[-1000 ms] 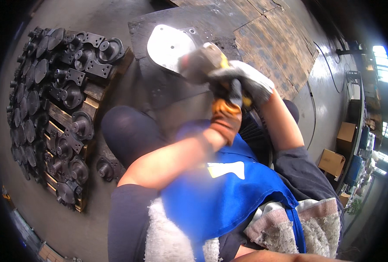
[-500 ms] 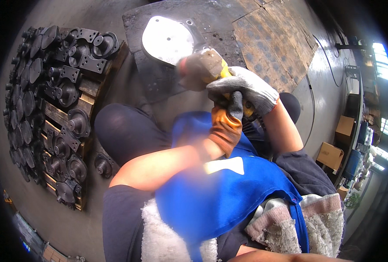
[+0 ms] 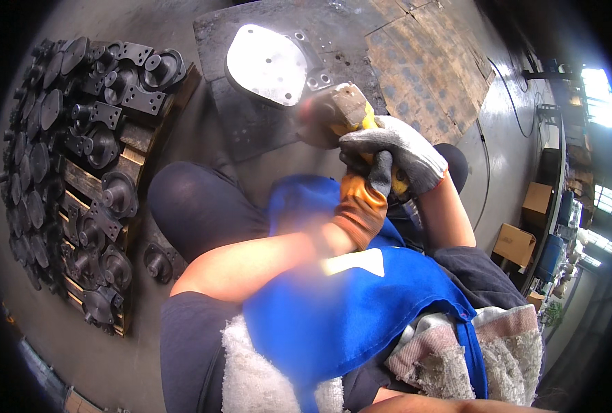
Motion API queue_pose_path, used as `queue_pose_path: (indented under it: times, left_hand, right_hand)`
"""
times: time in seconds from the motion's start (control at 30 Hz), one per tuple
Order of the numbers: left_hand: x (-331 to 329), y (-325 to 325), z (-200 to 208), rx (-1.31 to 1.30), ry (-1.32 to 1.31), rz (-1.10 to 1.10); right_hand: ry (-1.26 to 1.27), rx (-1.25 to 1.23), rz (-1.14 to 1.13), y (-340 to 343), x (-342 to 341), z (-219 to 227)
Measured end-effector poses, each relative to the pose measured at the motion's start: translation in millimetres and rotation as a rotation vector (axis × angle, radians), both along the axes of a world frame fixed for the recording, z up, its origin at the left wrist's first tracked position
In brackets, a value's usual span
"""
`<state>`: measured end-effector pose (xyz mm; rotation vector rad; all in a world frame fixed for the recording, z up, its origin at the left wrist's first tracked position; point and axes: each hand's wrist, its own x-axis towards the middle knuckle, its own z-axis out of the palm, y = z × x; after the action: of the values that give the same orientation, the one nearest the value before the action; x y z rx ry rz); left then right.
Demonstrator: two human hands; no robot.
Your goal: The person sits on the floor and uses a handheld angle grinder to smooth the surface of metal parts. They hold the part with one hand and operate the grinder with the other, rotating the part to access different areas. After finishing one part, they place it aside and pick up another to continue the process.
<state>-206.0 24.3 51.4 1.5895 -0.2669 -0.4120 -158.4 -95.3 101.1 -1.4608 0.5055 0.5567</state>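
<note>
My right hand [image 3: 402,151], in a white and grey work glove, is closed over the body of a yellow angle grinder [image 3: 352,107]. Below it my left hand [image 3: 364,193], in an orange and dark glove, grips the same grinder toward its rear. The grinder's round disc is blurred, beside the near right corner of a metal part [image 3: 268,65]. This part has a bright, flat plate with small holes and a dark bracket [image 3: 309,58] at its right. Whether the disc touches it, I cannot tell.
The part lies on a dark worktop [image 3: 251,127], with a worn wooden board [image 3: 423,76] to the right. At left, a wooden pallet [image 3: 134,155] holds several dark metal parts [image 3: 106,148]. Another part [image 3: 160,261] lies on the floor. Cardboard boxes [image 3: 514,244] and a cable [image 3: 485,165] are at right.
Both hands and the grinder have shifted a little right and toward me. The plate's near right corner and the bracket's holes, covered before, now show.
</note>
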Motion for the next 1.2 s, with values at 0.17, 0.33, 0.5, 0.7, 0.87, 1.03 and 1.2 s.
queue_pose_path:
  times: [0.17,0.33,0.5,0.7,0.87,1.03,1.2]
  left_hand:
    - [6.4,-2.3,-0.4,0.036,-0.061,0.062]
    - [45.1,-11.5,-12.8,0.237,-0.074,0.022]
    - [49.8,-24.4,-32.5,0.307,-0.247,0.059]
    - [63.8,-21.1,-5.9,0.095,-0.04,0.036]
    - [113.4,-36.6,-42.0,0.637,-0.182,-0.053]
    - [86.2,-41.2,-42.4,0.242,-0.191,0.145]
    - [90.6,-37.3,-32.3,0.276,-0.184,0.126]
  right_hand:
    - [-0.001,0.129,-0.165,9.6,5.4,15.2]
    - [-0.122,-0.041,-0.019,-3.1,40.0,-13.9]
    - [-0.059,0.161,-0.203,-5.4,42.8,-26.4]
    - [-0.102,0.31,-0.142,-35.7,48.5,-62.9]
    - [-0.334,0.241,-0.012,-16.4,93.3,-31.4]
    - [-0.11,0.13,-0.154,-15.1,73.8,-26.4]
    - [-0.047,0.374,-0.216,-15.0,78.7,-27.3]
